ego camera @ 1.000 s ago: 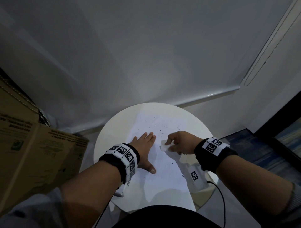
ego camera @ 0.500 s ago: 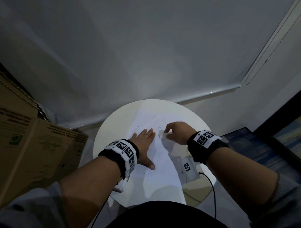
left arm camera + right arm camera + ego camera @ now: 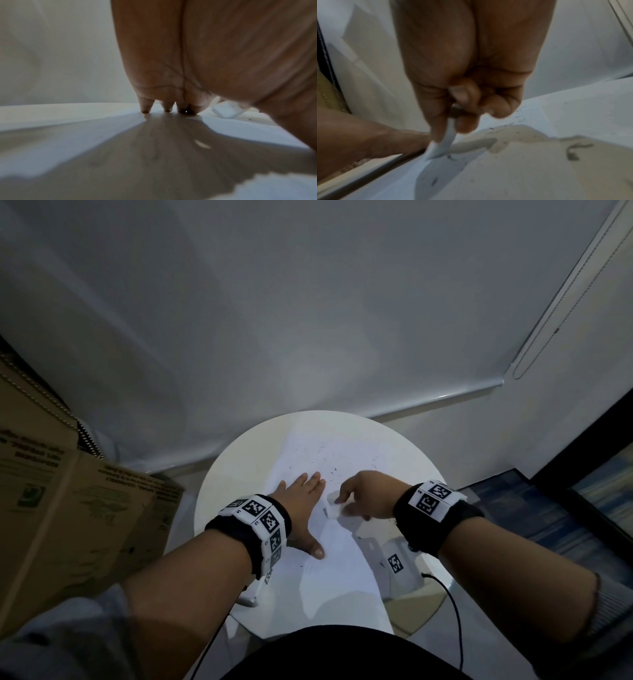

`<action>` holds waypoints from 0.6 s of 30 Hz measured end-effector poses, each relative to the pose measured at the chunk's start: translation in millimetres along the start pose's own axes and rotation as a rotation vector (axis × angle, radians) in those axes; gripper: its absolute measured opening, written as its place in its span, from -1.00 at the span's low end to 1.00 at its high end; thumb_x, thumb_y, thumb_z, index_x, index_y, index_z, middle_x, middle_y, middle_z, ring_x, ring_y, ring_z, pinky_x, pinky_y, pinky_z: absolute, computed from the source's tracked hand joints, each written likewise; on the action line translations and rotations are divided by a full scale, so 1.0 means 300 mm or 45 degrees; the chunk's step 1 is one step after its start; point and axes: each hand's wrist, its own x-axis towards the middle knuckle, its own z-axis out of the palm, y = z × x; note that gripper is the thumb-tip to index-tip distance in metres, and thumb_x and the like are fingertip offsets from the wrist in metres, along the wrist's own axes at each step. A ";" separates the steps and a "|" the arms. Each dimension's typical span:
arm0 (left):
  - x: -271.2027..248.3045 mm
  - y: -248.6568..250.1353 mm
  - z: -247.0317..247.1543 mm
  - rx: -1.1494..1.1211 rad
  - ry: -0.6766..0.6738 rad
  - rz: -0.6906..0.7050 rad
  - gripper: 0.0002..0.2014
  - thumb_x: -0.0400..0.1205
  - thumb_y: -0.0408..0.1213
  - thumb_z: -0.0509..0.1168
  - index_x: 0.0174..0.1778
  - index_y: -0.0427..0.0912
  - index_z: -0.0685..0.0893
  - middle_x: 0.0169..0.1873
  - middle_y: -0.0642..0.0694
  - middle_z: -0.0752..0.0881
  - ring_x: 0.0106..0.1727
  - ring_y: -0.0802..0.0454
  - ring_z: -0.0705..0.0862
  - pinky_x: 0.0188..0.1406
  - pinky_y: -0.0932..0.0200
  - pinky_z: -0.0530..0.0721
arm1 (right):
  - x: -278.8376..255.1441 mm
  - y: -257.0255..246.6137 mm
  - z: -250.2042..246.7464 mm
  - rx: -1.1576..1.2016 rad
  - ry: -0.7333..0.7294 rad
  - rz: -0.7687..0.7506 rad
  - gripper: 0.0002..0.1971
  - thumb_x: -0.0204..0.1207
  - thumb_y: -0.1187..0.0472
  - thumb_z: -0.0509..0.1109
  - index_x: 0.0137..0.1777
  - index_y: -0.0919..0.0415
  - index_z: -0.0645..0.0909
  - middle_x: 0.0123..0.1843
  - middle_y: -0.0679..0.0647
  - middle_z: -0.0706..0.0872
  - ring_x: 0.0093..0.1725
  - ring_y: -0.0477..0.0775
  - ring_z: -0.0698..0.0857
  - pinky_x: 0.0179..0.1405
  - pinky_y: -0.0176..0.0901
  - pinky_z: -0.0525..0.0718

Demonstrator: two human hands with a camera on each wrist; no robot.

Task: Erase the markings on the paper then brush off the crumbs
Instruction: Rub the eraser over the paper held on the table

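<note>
The paper [image 3: 329, 546] lies flat on the round white table [image 3: 226, 491], its long axis running from the person's body out toward the wall; dark crumbs [image 3: 334, 470] are strewn over its far half, beyond both hands, with a few more near its right edge; whether any pencil markings remain cannot be made out. The eraser [image 3: 331, 508], a small white block, stands with one end on the sheet just right of its middle, pinched between thumb and curled fingers of the right hand [image 3: 364, 497]; the right wrist view shows its lower corner touching the paper. The left hand [image 3: 301, 508] lies just left of the eraser, fingers straight and pressed flat on the sheet, pointing away from the body, pinning it. Judging from this, rubbing is still in hand; the crumbs lie ahead of the fingertips, so a sweep would run outward along the long axis, and the right hand, once free of the eraser, seems the likelier one, since the left pins the sheet.
</note>
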 end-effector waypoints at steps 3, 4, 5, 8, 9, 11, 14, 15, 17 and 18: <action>0.002 0.001 0.000 0.008 -0.003 0.001 0.29 0.42 0.30 0.45 0.69 -0.16 -0.37 0.68 -0.06 -0.38 0.70 -0.04 -0.34 0.67 -0.17 -0.18 | -0.001 -0.003 -0.007 -0.047 -0.001 -0.010 -0.75 0.51 0.13 0.42 0.18 0.07 0.71 -0.40 -0.07 0.64 -0.40 -0.10 0.59 -0.29 -0.34 0.49; 0.000 0.001 -0.001 0.005 -0.001 0.001 0.29 0.42 0.30 0.45 0.69 -0.16 -0.37 0.68 -0.06 -0.38 0.70 -0.04 -0.34 0.67 -0.17 -0.18 | 0.010 0.000 -0.016 -0.071 0.101 0.001 -0.75 0.53 0.13 0.40 0.19 0.08 0.70 -0.26 -0.04 0.68 -0.29 -0.08 0.60 -0.19 -0.33 0.48; -0.001 0.001 -0.001 0.003 0.003 0.001 0.29 0.42 0.30 0.45 0.69 -0.16 -0.37 0.68 -0.06 -0.38 0.70 -0.03 -0.34 0.68 -0.16 -0.19 | 0.018 0.003 -0.023 -0.084 0.200 0.018 -0.75 0.54 0.14 0.39 0.21 0.08 0.69 -0.11 -0.01 0.70 -0.18 -0.06 0.61 -0.10 -0.33 0.45; 0.000 -0.002 0.004 0.001 0.010 0.002 0.29 0.41 0.30 0.46 0.69 -0.17 -0.36 0.68 -0.06 -0.37 0.70 -0.03 -0.34 0.69 -0.17 -0.18 | 0.014 0.009 -0.021 -0.058 0.188 0.021 -0.77 0.53 0.15 0.40 0.18 0.08 0.69 -0.17 -0.06 0.66 -0.28 -0.06 0.58 -0.19 -0.31 0.47; 0.003 -0.004 0.005 0.005 0.009 0.004 0.30 0.41 0.31 0.46 0.69 -0.17 -0.36 0.68 -0.06 -0.37 0.70 -0.04 -0.33 0.68 -0.18 -0.17 | 0.006 0.009 -0.015 -0.042 0.085 0.002 -0.78 0.52 0.16 0.42 0.14 0.06 0.70 -0.32 -0.10 0.63 -0.39 -0.09 0.57 -0.27 -0.32 0.49; 0.007 -0.005 0.007 0.014 0.000 0.006 0.30 0.40 0.32 0.46 0.69 -0.16 -0.37 0.68 -0.06 -0.38 0.70 -0.05 -0.33 0.68 -0.19 -0.16 | -0.016 0.002 -0.002 -0.002 -0.122 -0.027 -0.81 0.48 0.16 0.45 0.09 0.05 0.71 -0.51 -0.08 0.60 -0.49 -0.11 0.54 -0.30 -0.32 0.52; 0.005 -0.003 0.004 0.019 -0.005 0.003 0.29 0.41 0.32 0.45 0.69 -0.16 -0.37 0.68 -0.06 -0.38 0.70 -0.05 -0.34 0.68 -0.19 -0.17 | -0.005 0.004 -0.008 -0.041 0.000 -0.014 -0.81 0.49 0.14 0.44 0.09 0.07 0.72 -0.43 -0.10 0.59 -0.43 -0.14 0.54 -0.28 -0.31 0.50; 0.004 -0.002 0.003 0.018 -0.005 0.004 0.29 0.42 0.32 0.44 0.69 -0.16 -0.37 0.68 -0.06 -0.38 0.70 -0.04 -0.34 0.68 -0.18 -0.17 | 0.003 0.007 -0.012 -0.047 0.114 0.008 -0.79 0.50 0.14 0.43 0.13 0.07 0.71 -0.34 -0.11 0.58 -0.35 -0.13 0.55 -0.22 -0.31 0.47; 0.004 -0.002 0.002 0.013 -0.002 0.004 0.29 0.42 0.31 0.44 0.69 -0.16 -0.37 0.68 -0.06 -0.38 0.70 -0.04 -0.34 0.68 -0.17 -0.18 | 0.007 0.015 -0.012 -0.050 0.225 0.029 -0.78 0.52 0.14 0.41 0.15 0.10 0.70 -0.23 -0.10 0.56 -0.24 -0.09 0.53 -0.15 -0.31 0.44; 0.004 -0.002 0.002 0.012 -0.001 0.004 0.29 0.42 0.31 0.45 0.69 -0.16 -0.37 0.68 -0.06 -0.38 0.70 -0.04 -0.34 0.68 -0.17 -0.18 | 0.002 0.016 -0.009 -0.032 0.189 0.025 -0.80 0.51 0.15 0.42 0.12 0.10 0.69 -0.27 -0.10 0.56 -0.28 -0.10 0.53 -0.21 -0.31 0.45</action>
